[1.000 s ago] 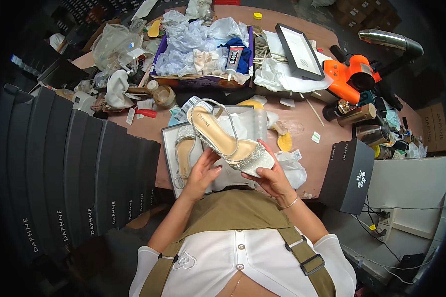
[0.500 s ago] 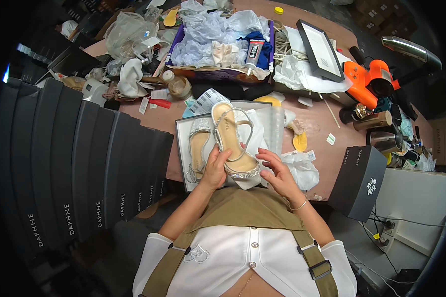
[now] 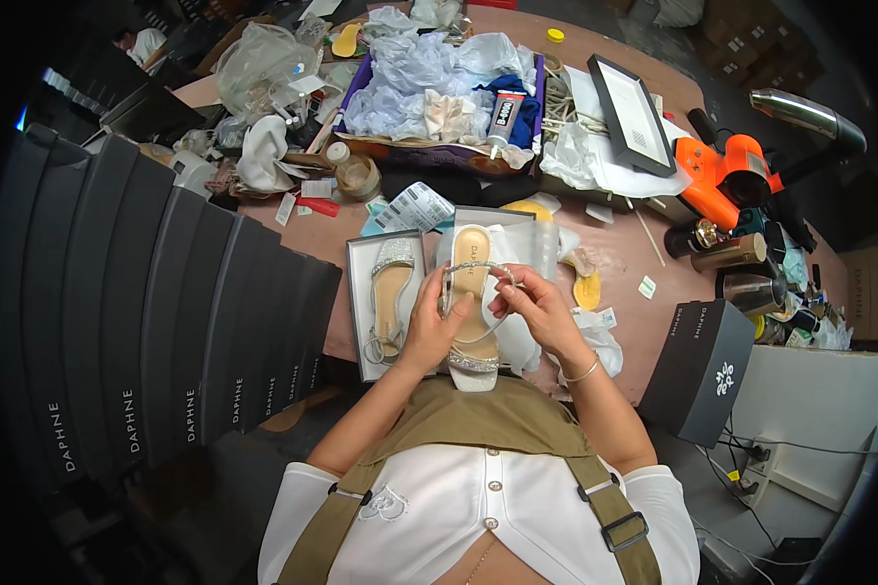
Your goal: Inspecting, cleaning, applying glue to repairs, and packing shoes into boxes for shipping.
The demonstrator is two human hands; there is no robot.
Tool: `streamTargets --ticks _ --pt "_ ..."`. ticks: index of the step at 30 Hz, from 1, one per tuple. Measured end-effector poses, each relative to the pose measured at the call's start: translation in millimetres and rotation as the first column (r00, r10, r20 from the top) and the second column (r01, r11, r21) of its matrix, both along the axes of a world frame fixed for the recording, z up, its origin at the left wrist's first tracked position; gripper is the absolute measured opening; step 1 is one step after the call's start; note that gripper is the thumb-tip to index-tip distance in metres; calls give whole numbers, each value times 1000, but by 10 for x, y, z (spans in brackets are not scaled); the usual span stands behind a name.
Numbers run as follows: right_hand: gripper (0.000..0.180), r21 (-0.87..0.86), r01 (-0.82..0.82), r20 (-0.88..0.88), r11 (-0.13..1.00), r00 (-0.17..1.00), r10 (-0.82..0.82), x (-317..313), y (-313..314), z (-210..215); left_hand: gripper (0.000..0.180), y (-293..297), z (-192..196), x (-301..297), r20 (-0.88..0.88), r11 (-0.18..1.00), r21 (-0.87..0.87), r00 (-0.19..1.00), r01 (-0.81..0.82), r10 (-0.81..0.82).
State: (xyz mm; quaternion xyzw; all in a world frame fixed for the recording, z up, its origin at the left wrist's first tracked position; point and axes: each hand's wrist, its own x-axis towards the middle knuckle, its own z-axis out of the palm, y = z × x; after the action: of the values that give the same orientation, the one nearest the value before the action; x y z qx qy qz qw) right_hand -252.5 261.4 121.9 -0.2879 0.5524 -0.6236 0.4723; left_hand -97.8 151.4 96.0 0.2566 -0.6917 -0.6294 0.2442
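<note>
A silvery, glittering sandal (image 3: 470,255) with a beige insole is held upright in front of me, its toe toward my body. My left hand (image 3: 429,327) is closed round its left side, the thumb on the insole. With my right hand (image 3: 537,310) I pinch the sandal's thin sparkling ankle strap at its right side. The matching sandal (image 3: 392,292) lies to the left in an open grey-edged shoe box (image 3: 360,263). White tissue paper and a translucent sheet (image 3: 538,249) lie behind the held sandal.
Stacked dark shoe boxes (image 3: 180,322) rise on the left. Beyond the work, a purple-edged box (image 3: 361,83) holds crumpled paper and a glue tube (image 3: 503,119). An orange heat gun (image 3: 732,166) stands at the right, above a dark shoe box (image 3: 698,370).
The sandal has turned from a slant to nearly straight, toe toward me. My right hand, apart from it before, has moved in and taken hold of the ankle strap.
</note>
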Motion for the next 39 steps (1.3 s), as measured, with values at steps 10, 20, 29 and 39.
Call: streamTargets --ticks 10,20,29,39 --pt "16 131 -183 -359 974 908 218 -146 282 306 32 -253 62 92 128 994 -22 987 104 -101" --pt "16 50 -186 340 981 927 158 -198 135 217 39 -307 590 88 276 519 -681 838 516 -470" --pt "35 240 -203 -643 949 699 313 9 434 617 13 6 466 -30 -105 830 -547 975 110 -198" --pt "30 115 -13 -896 993 430 109 -114 410 344 16 -255 818 -111 9 862 -328 913 388 -408"
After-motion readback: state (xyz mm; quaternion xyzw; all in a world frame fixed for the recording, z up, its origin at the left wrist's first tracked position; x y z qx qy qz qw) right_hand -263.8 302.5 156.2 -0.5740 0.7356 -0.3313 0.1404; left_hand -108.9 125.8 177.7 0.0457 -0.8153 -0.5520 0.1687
